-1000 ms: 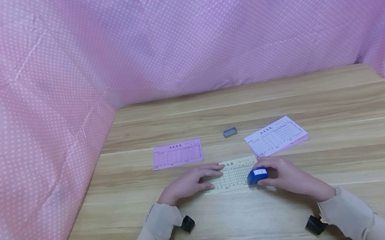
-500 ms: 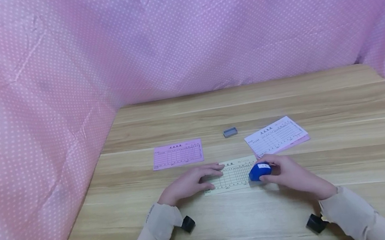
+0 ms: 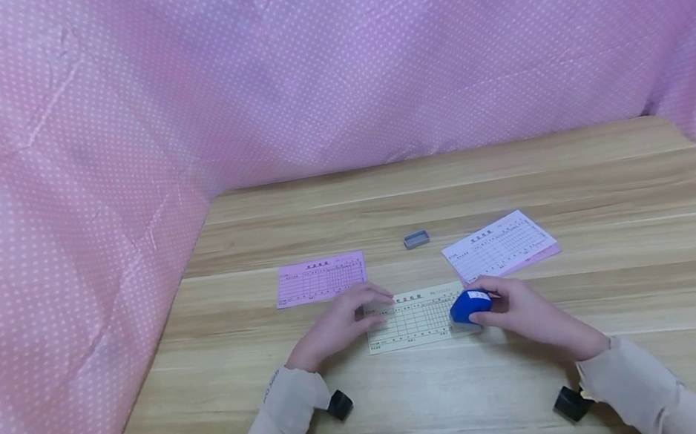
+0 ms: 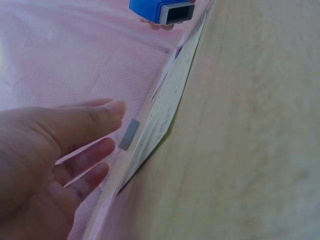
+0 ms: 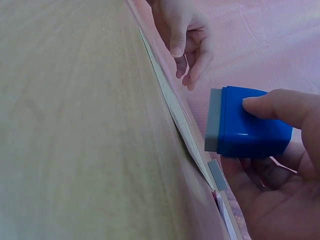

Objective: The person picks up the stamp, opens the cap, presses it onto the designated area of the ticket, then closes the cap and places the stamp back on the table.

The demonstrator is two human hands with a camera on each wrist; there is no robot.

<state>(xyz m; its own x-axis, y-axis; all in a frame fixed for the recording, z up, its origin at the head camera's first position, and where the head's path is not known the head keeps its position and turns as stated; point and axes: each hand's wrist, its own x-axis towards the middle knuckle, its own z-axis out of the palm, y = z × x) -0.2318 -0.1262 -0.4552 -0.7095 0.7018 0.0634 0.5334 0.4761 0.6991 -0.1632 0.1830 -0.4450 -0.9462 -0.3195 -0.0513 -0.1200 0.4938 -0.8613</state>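
My right hand (image 3: 519,311) pinches a blue self-inking stamp (image 3: 470,305) between thumb and fingers, over the right end of a pale yellow receipt form (image 3: 414,320). In the right wrist view the stamp's grey base (image 5: 213,120) is off the paper, and the left wrist view shows its dark underside. My left hand (image 3: 335,326) hovers at the form's left end, its fingers loosely bent and holding nothing. The form lies on the table with its printed grid facing up.
Behind the form sits a small grey stamp cap (image 3: 416,239). A pink form (image 3: 320,279) lies at the back left. At the back right, a white form (image 3: 498,245) rests over another pink one. Dotted pink cloth (image 3: 391,53) hangs around the wooden table (image 3: 418,416).
The stamp has risen from the form and tilted in my right hand. My left hand has lifted off the paper and shifted slightly back, uncovering more of its left end.
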